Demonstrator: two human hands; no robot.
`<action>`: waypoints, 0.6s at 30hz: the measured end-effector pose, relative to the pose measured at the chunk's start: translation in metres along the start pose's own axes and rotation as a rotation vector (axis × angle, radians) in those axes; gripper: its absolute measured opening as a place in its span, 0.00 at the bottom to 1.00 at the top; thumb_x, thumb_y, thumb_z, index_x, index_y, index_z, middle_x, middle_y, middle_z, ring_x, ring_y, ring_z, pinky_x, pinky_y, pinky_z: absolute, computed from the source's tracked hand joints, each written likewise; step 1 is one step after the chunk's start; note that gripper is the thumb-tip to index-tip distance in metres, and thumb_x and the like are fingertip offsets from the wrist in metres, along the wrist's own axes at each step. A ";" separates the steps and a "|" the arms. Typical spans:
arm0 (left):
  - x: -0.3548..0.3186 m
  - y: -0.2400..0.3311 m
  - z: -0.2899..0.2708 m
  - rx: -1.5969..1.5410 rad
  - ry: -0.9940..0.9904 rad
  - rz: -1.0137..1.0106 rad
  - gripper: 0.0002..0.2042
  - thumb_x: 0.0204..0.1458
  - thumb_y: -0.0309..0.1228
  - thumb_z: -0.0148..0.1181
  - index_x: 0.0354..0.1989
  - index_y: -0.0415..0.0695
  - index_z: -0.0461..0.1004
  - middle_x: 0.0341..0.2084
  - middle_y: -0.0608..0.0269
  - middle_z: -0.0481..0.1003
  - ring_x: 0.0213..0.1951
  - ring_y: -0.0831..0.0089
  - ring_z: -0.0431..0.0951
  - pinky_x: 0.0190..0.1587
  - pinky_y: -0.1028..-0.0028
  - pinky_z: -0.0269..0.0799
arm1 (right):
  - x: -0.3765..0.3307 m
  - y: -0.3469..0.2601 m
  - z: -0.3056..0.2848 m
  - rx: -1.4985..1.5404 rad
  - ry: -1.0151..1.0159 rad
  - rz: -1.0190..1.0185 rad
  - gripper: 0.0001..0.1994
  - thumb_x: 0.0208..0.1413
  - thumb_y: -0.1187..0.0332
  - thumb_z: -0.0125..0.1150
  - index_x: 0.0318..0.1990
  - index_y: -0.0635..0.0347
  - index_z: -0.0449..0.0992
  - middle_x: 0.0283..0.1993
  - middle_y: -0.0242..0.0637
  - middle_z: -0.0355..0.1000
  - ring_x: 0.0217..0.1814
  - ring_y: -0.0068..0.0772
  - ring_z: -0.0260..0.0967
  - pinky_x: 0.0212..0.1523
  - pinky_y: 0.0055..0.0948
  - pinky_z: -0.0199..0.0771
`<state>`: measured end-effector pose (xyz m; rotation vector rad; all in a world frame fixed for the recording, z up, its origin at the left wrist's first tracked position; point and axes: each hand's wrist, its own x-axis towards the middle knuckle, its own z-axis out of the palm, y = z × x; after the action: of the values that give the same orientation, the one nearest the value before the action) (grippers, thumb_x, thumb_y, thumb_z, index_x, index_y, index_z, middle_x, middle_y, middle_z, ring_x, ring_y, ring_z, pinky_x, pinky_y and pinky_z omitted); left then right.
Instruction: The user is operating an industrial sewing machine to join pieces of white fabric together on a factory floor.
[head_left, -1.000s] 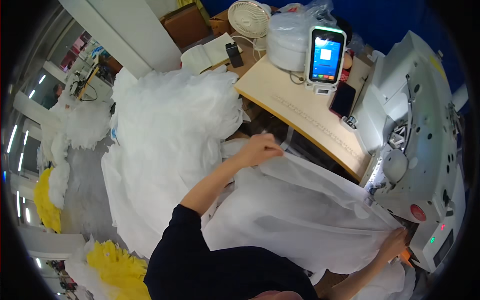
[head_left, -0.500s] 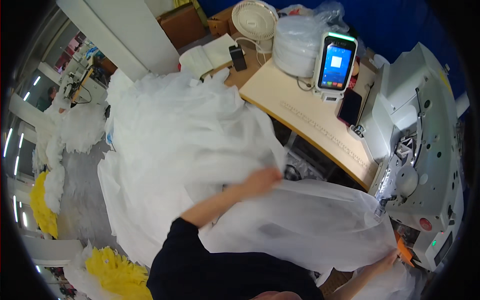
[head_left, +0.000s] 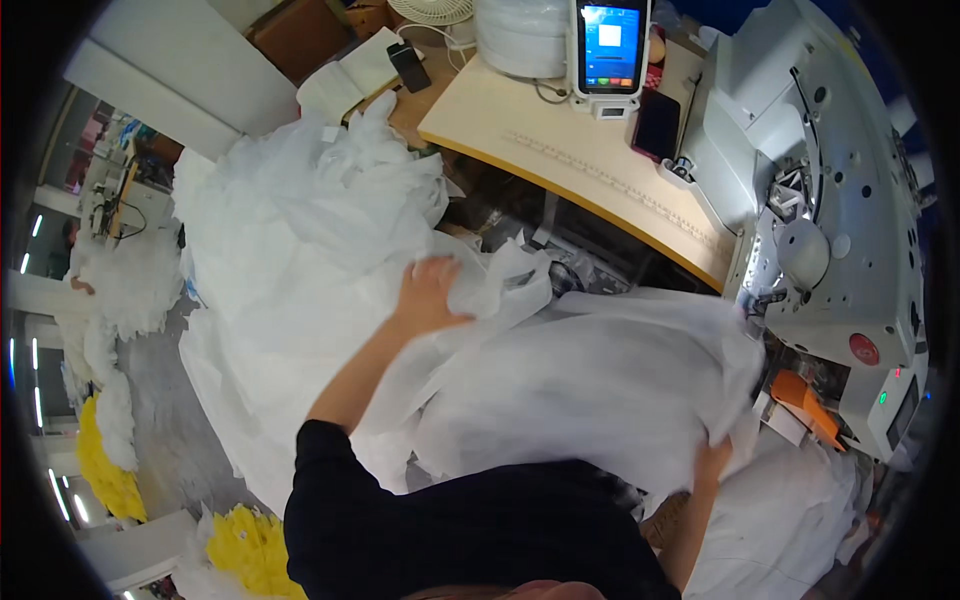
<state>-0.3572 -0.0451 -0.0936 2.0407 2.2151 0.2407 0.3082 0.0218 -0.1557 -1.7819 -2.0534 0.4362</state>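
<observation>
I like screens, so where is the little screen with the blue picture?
In the head view the small upright screen stands at the top, right of the middle, on the wooden table, between a white stack and the sewing machine.

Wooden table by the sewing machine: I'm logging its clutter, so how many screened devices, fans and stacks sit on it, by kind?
Upright lit screen device: 1
Dark phone lying flat: 1
White fan: 1
White stacked pile: 1
Total: 4

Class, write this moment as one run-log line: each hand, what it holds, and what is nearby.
left hand: grips white fabric | right hand: grips fabric edge | nearby: sewing machine, wooden table, fabric pile
</observation>
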 end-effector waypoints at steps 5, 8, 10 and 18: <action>-0.032 -0.032 0.053 0.310 -0.423 -0.302 0.17 0.47 0.44 0.59 0.39 0.45 0.76 0.36 0.59 0.75 0.46 0.58 0.72 0.44 0.62 0.68 | -0.241 0.187 -0.093 -0.557 -0.735 1.151 0.20 0.44 0.68 0.59 0.47 0.60 0.69 0.46 0.47 0.70 0.47 0.43 0.69 0.48 0.39 0.68; -0.029 -0.051 -0.006 -0.679 -0.344 -0.581 0.15 0.54 0.42 0.53 0.31 0.42 0.77 0.32 0.65 0.76 0.36 0.68 0.75 0.34 0.69 0.68 | -0.261 0.187 -0.119 -0.522 -1.087 1.177 0.11 0.43 0.65 0.58 0.34 0.60 0.73 0.36 0.44 0.72 0.39 0.39 0.72 0.42 0.38 0.70; -0.011 -0.036 -0.054 -0.861 -0.398 -0.611 0.15 0.55 0.42 0.52 0.34 0.41 0.76 0.33 0.67 0.76 0.32 0.70 0.76 0.33 0.72 0.69 | -0.183 0.114 -0.117 -0.526 -1.271 0.951 0.08 0.43 0.64 0.58 0.26 0.59 0.75 0.29 0.43 0.74 0.34 0.37 0.73 0.37 0.38 0.71; 0.034 0.076 -0.146 -1.476 -0.460 -0.458 0.19 0.56 0.41 0.51 0.46 0.38 0.68 0.35 0.64 0.74 0.37 0.75 0.74 0.44 0.72 0.70 | 0.099 -0.422 0.014 0.402 -0.273 -0.928 0.32 0.32 0.70 0.70 0.52 0.59 0.66 0.52 0.40 0.65 0.54 0.44 0.61 0.53 0.36 0.63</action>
<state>-0.3138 -0.0100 0.0650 0.6652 1.3155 0.8790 -0.0770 0.0592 0.0402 -0.4550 -2.4628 0.7375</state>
